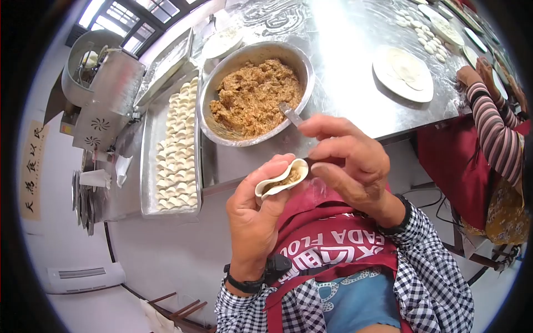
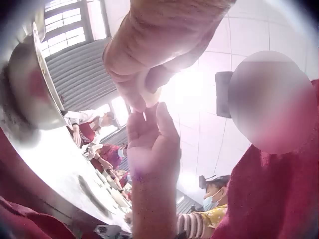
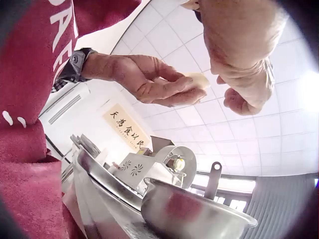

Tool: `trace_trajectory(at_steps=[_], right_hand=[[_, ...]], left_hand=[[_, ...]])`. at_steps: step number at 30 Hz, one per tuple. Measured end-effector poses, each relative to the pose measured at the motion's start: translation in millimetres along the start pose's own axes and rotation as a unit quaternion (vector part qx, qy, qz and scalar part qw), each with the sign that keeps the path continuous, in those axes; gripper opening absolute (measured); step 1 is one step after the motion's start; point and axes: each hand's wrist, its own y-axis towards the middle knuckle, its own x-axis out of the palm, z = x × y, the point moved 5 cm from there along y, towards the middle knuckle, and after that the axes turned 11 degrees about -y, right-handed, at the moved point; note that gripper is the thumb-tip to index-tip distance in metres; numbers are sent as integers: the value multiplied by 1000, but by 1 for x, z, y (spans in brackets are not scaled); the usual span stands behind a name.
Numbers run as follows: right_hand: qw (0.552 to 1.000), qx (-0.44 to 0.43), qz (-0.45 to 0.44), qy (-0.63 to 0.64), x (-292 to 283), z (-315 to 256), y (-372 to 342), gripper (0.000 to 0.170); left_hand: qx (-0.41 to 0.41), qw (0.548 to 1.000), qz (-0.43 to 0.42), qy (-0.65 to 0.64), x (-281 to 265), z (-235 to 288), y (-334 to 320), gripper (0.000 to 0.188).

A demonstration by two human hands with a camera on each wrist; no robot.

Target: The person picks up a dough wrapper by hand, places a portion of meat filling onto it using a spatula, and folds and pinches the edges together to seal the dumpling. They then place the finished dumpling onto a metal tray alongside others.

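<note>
My left hand (image 1: 252,208) holds a folded dumpling wrapper (image 1: 266,187) between thumb and fingers, its top gaping. Brown minced filling (image 1: 290,177) shows inside. My right hand (image 1: 355,169) hovers beside the wrapper's right end, fingers loosely bent and holding nothing. A small gap separates it from the pale wrapper (image 3: 200,81) in the right wrist view. Beyond both hands, a steel bowl (image 1: 207,119) contains a mound of the same filling (image 1: 255,94). A flat metal utensil handle (image 1: 290,114) sticks out of it, near my right fingertips.
Left of the bowl, a metal tray (image 1: 148,188) holds rows of shaped dumplings (image 1: 179,147). A steel machine (image 1: 108,91) stands farther left. Wrappers lie on a white plate (image 1: 419,94) to the right, near another person's striped sleeve (image 1: 494,116). Flour dusts the steel table (image 1: 344,66).
</note>
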Motion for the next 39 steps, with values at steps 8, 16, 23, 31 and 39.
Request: trace_trajectory(at_steps=[8,16,23,31,39], right_hand=[[997,48,11,64,6,-5,-13,24],[999,22,12,30,14,-11,-14,26],[991,-79,39,-100,14,-19,-7,24],[982,-134,22,-133,15,-22,-6,22],[997,56,-13,58,16,-7,-8,18]], left_hand=[[-5,999,25,-46,3,-6,-4,32],[23,995,57,-82,0,-13,-5,31],[50,995,62,-63,2,-14,-5,29],[20,995,60,-72,-1,-13,-8,32],[-21,993,44,-109,6,-11,-9,48]])
